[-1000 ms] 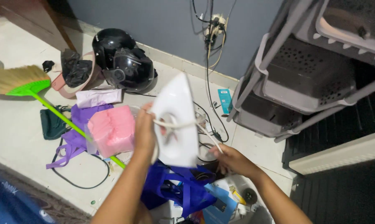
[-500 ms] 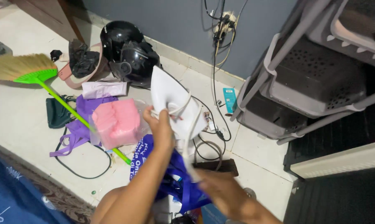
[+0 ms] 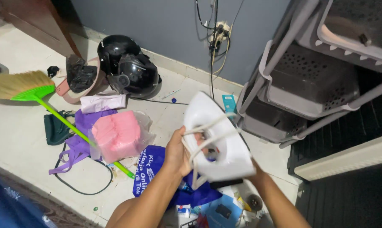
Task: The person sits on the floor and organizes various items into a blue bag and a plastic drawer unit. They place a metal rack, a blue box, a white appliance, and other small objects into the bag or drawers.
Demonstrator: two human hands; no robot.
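I hold a white clothes iron (image 3: 227, 145) up in front of me, its pointed tip tilted up and to the left. Its pale cord (image 3: 203, 131) is wound in several loops around the body. My left hand (image 3: 179, 154) grips the iron's left side, fingers over the cord loops. My right forearm comes up from the lower right; only the wrist of my right hand (image 3: 255, 174) shows, and the fingers are hidden behind the iron's rear end.
On the floor lie a green-handled broom (image 3: 64, 116), a pink bundle in clear plastic (image 3: 117, 135), purple bags (image 3: 85, 131), a blue bag (image 3: 155, 166), two black helmets (image 3: 129, 69) and a black cable (image 3: 83, 190). A grey basket rack (image 3: 309, 80) stands to the right. A wall socket (image 3: 218, 31) holds cables.
The iron has swung from my left toward the centre and right, and now lies flatter. My right hand has moved from the loose cord below to behind the iron's rear.
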